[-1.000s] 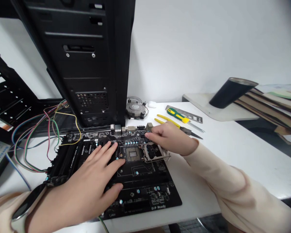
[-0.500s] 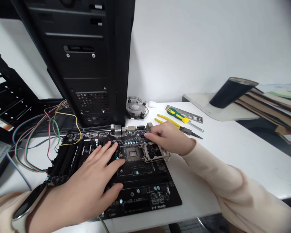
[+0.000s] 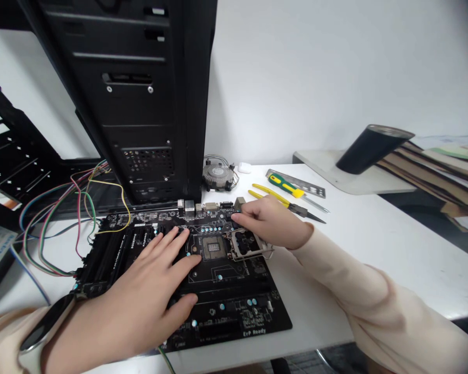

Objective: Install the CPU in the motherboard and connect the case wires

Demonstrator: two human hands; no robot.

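Note:
A black motherboard (image 3: 253, 291) lies flat on the white table, with wires plugged in along its left side. My left hand (image 3: 152, 280) rests palm down across it, fingers spread, the index fingertip just left of the bare CPU socket (image 3: 213, 248). The socket's metal load plate (image 3: 249, 244), with a black cover in it, is swung up toward the right, and a thin lever wire juts out past it. My right hand (image 3: 267, 218) is closed above that plate, thumb and bent fingers together beside the rear ports. Whatever these fingers grip is hidden.
A black computer case (image 3: 152, 124) stands behind the board, coloured wires (image 3: 78, 208) at its left. Behind lie a CPU cooler (image 3: 218, 175), yellow-handled pliers (image 3: 296, 208), a green-yellow screwdriver (image 3: 284, 184) and an I/O shield (image 3: 315, 190). A dark cylinder (image 3: 370, 148) leans near stacked folders (image 3: 432, 171).

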